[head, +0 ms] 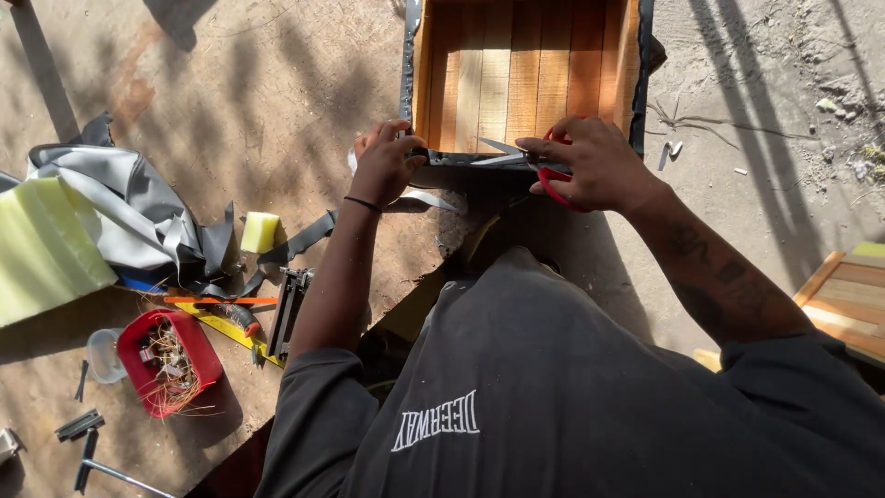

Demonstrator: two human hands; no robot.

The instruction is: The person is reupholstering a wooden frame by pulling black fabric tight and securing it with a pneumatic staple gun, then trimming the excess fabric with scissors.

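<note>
Sunlit bare ground (230, 83), dusty and streaked with thin shadows, lies under everything; I stand over it looking down. Far left is a slab of pale green foam (41, 244), soft and ribbed, and beside it a heap of grey vinyl (120, 207), smooth and folded, with dark strips trailing right. A small yellow-green foam block (260, 231) sits just beside that heap. Nearer me is a red plastic tub (166, 360) full of tangled wire-like bits, with a clear cup (100, 355) touching its left side. A black metal stapler (288, 309) lies just right of the tub, its long axis running toward and away from me.

My left hand (385, 164) presses down on the near-left corner of the frame (525, 65), fingers curled over the dark fabric edge; its grip is closed on that corner. The frame is a shallow square box with a floor of reddish wooden slats running away from me, its rim wrapped in dark vinyl.

My right hand (595, 166) has its grip closed through the red handles of the scissors (516, 155). Their steel blades point left, long axis along the frame's near edge, parted slightly at the tips. They sit right at that edge, between my two hands, the tips well short of my left fingers.

At far right a second slatted wooden panel (853, 300) shows partly.
</note>
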